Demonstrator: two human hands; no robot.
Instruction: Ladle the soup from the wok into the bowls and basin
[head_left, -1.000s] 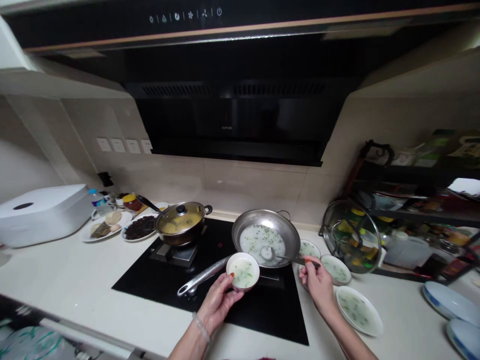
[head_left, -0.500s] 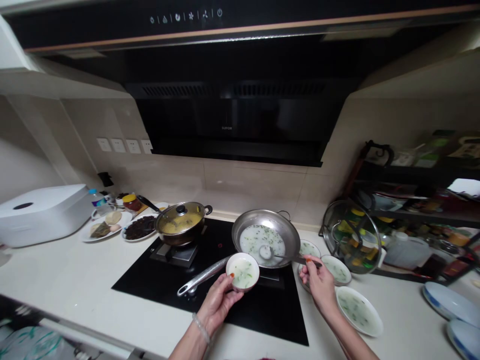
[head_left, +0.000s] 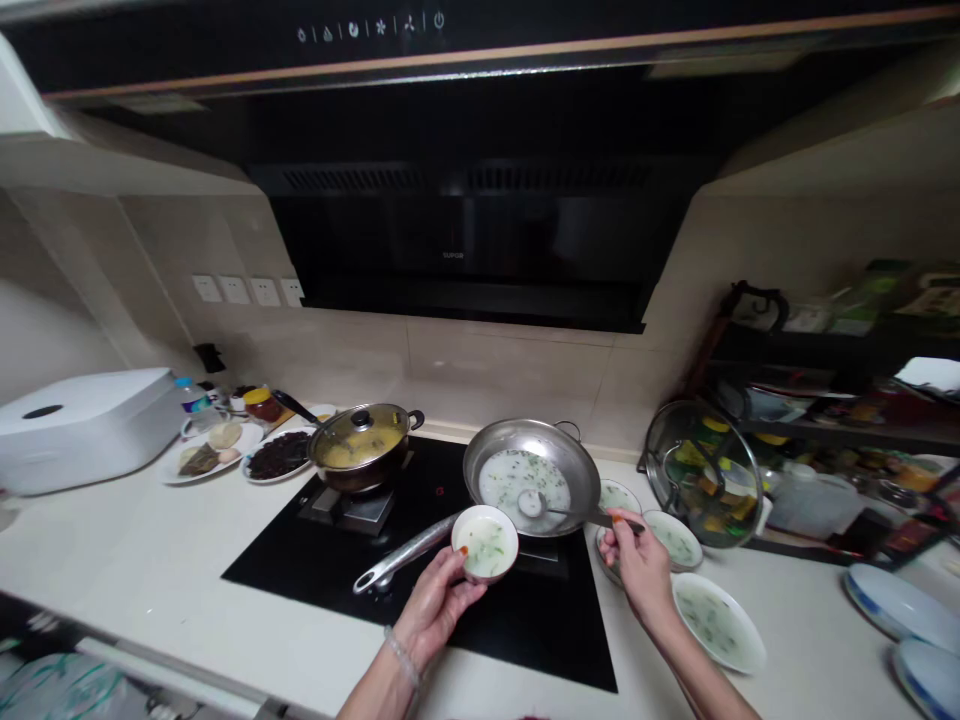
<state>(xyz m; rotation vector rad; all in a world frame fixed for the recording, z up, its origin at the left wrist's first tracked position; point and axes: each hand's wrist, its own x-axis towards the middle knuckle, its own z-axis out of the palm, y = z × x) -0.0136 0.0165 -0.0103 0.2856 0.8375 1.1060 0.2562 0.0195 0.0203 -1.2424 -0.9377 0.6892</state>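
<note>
My left hand (head_left: pixel 441 600) grips a small white bowl (head_left: pixel 486 543) of pale soup with green bits, thumb at the rim, in front of the wok. In my right hand (head_left: pixel 636 560) is the handle of a ladle (head_left: pixel 532 503), fingers closed round it. The ladle's head lies in the milky soup with chopped greens inside the steel wok (head_left: pixel 585 485). That wok sits on the right burner, its long metal handle pointing to the lower left, behind the bowl. Filled bowls of the same soup (head_left: pixel 673 540) stand just beyond and beside my right hand, some partly hidden by it.
A lidded pan (head_left: pixel 362 450) with yellow food stands on the left burner of the black cooktop (head_left: pixel 300 570). Plates of food (head_left: pixel 281 455) and a white box (head_left: pixel 90 430) are left. To the right are a glass lid (head_left: pixel 705 475), a larger soup bowl (head_left: pixel 718 622) and blue-rimmed plates (head_left: pixel 900 605).
</note>
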